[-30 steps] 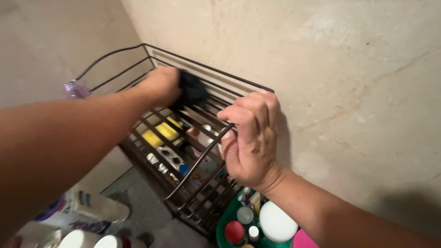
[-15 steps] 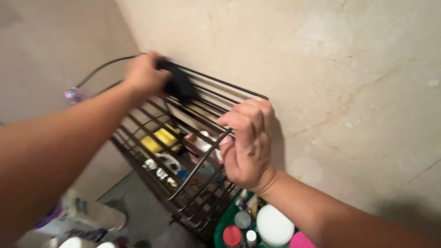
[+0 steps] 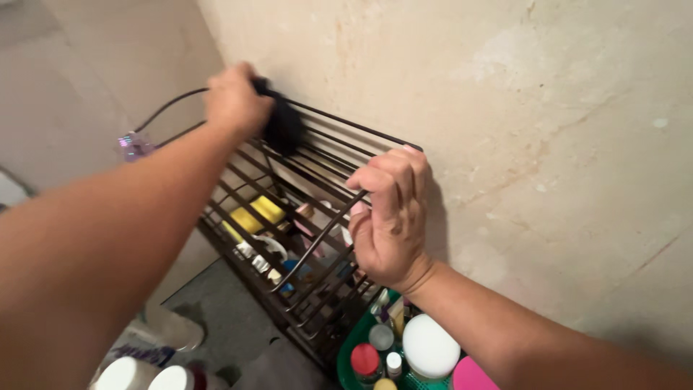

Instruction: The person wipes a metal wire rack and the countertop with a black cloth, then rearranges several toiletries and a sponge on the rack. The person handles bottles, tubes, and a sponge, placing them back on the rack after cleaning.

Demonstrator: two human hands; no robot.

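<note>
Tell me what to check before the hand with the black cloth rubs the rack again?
1. Left hand grips the black cloth: ok.
2. Cloth touches the back rail of the dark wire rack: ok.
3. Right hand steadies the rack, fingers curled round a front bar: ok.
4. Rack's top shelf bare of items: ok.
5. Rack fixed firmly to the wall: cannot tell.
6. Green basket of bottles stands clear of both hands: ok.
</note>
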